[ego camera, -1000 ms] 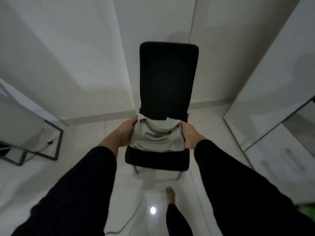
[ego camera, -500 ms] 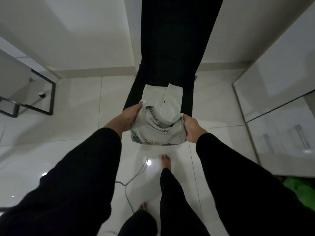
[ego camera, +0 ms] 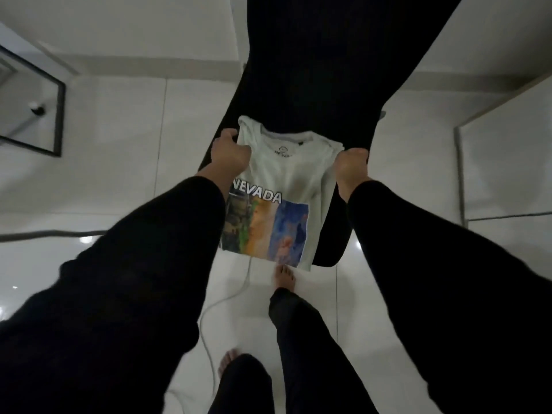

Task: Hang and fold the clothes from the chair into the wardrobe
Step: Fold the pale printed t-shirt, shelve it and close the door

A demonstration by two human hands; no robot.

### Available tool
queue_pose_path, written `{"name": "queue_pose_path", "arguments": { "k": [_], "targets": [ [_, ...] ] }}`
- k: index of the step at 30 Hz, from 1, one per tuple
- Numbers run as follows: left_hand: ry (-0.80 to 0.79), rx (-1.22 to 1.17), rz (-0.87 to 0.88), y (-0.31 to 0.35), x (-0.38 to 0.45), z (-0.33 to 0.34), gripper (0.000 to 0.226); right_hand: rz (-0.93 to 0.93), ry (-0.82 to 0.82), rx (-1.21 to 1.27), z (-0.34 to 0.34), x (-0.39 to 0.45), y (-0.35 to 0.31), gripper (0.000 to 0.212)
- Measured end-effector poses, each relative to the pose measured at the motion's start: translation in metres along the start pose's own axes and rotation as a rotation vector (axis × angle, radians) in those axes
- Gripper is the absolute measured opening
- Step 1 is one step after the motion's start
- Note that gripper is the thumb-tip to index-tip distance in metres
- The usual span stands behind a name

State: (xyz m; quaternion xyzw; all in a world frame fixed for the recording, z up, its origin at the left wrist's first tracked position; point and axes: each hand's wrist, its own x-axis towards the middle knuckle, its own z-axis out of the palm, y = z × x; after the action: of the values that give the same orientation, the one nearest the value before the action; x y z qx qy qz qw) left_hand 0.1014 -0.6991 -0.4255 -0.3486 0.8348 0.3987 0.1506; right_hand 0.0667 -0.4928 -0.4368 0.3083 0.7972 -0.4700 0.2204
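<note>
A pale grey-green T-shirt (ego camera: 294,177) with "NEVADA" lettering and a colourful print lies spread face up on the seat of the black chair (ego camera: 316,70). Its hem hangs over the seat's front edge. My left hand (ego camera: 230,152) grips the shirt at its left shoulder. At the shirt's right shoulder my right hand (ego camera: 351,167) holds the fabric's edge. Both arms wear black sleeves. The wardrobe's white doors (ego camera: 507,162) stand at the right.
A white cable (ego camera: 221,303) runs across the glossy white tile floor under the chair. My bare feet (ego camera: 283,277) stand just in front of the seat. A black metal frame (ego camera: 58,121) stands at the far left by the wall.
The folded bundle held in both hands has been opened out and laid flat on the seat, print side up. My view has tilted further down and closer to the chair.
</note>
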Motion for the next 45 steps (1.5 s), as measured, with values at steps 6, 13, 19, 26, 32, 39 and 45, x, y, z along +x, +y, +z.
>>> {"name": "queue_pose_path", "arguments": {
  "k": [6, 13, 19, 26, 32, 39, 45],
  "targets": [
    [0.046, 0.093, -0.178, -0.072, 0.002, 0.039, 0.057, 0.127, 0.055, -0.136, 0.019, 0.01, 0.036, 0.065],
    [0.254, -0.108, -0.253, -0.112, -0.031, 0.065, 0.053, 0.053, 0.085, -0.255, 0.036, 0.014, 0.03, 0.069],
    [0.155, -0.139, -0.383, -0.143, -0.044, 0.07, 0.048, 0.132, 0.091, -0.315, 0.05, 0.022, 0.024, 0.07],
    [-0.009, -0.066, -0.424, -0.165, -0.05, 0.071, 0.053, 0.103, 0.201, -0.208, 0.049, 0.026, 0.023, 0.052],
    [-0.144, -0.743, -0.864, -0.172, -0.06, 0.082, 0.094, 0.119, 0.244, -0.013, 0.054, 0.037, 0.032, 0.067],
    [-0.309, -1.194, -0.773, -0.156, -0.081, 0.103, 0.041, 0.195, -0.258, 0.242, 0.047, 0.031, 0.035, 0.043],
    [-0.338, -1.358, -0.563, -0.147, -0.115, 0.066, 0.042, 0.11, -0.278, 0.539, 0.021, -0.02, 0.014, 0.018]
  ]
}}
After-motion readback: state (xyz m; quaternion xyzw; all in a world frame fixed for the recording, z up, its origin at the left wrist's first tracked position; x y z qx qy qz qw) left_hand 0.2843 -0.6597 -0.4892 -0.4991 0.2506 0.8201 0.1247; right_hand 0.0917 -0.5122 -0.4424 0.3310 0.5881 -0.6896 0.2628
